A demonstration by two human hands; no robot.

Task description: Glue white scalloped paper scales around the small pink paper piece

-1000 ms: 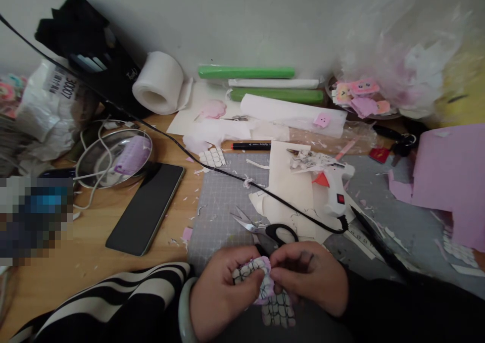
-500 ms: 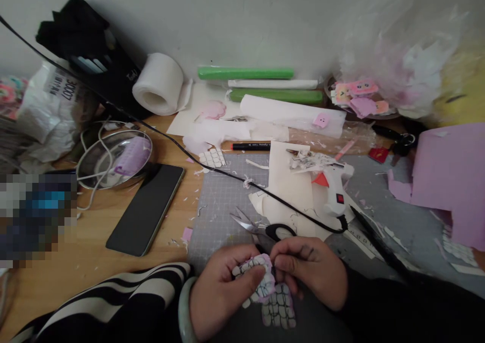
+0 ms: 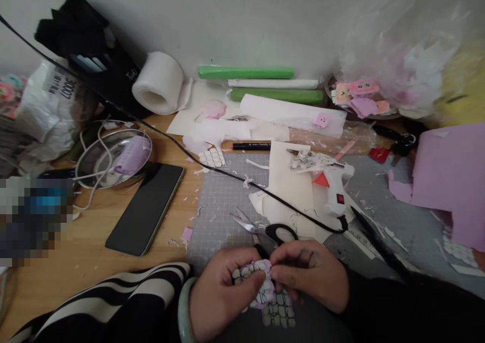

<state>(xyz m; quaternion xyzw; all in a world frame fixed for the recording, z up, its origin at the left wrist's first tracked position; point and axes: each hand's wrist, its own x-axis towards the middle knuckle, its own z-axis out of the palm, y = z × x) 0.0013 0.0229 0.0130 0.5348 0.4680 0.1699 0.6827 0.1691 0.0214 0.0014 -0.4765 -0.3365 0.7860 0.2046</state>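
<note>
Patterned piece (image 3: 261, 282): white-and-pink, black grid lines, low over the desk (image 3: 113, 262) edge, near scissors (image 3: 265, 229).
Left hand (image 3: 220, 295): grip pinching its left side.
Right hand (image 3: 308, 275): grip pinching its right side.

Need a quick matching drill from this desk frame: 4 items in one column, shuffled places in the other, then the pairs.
Things:
1. scissors
2. phone
3. glue gun
4. patterned paper piece

Places:
A. on the bare wood, left of the cutting mat
B. pinched between left hand and right hand
C. on the mat, just beyond the hands
D. on cream paper, right of the scissors

Pairs: 1-C, 2-A, 3-D, 4-B
</note>
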